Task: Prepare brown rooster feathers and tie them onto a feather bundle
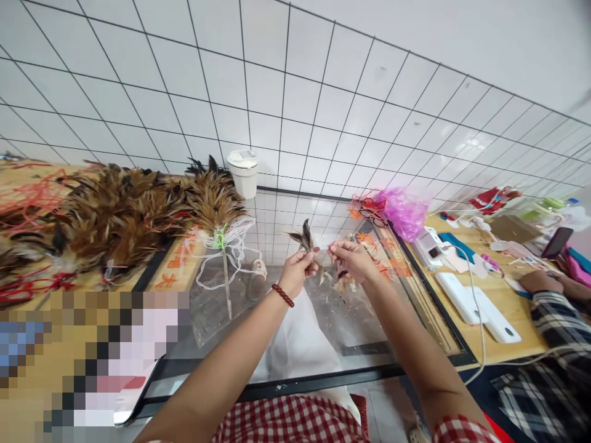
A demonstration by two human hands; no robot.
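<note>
A small bunch of dark and brown feathers point(305, 235) stands up from my left hand point(299, 271), whose thumb and fingers are closed on its lower end. Close by on the right, my right hand point(353, 259) is pinched. A little red shows at its fingertips, but what it holds is too small to make out. Both hands are above a glass tabletop point(286, 215), with loose feathers point(344, 284) below and beside the right hand. On the left, a feather duster point(210, 203) with a bare stick and green tie lies with its feathers pointing away from me.
A large heap of brown feathers point(124, 209) covers the left table. A white lidded cup point(242, 175) stands by the tiled wall. Purple plastic point(404, 212) lies at back right, and white power strips point(478, 307) with cables lie nearer. Another person's plaid sleeve point(561, 323) rests at the right.
</note>
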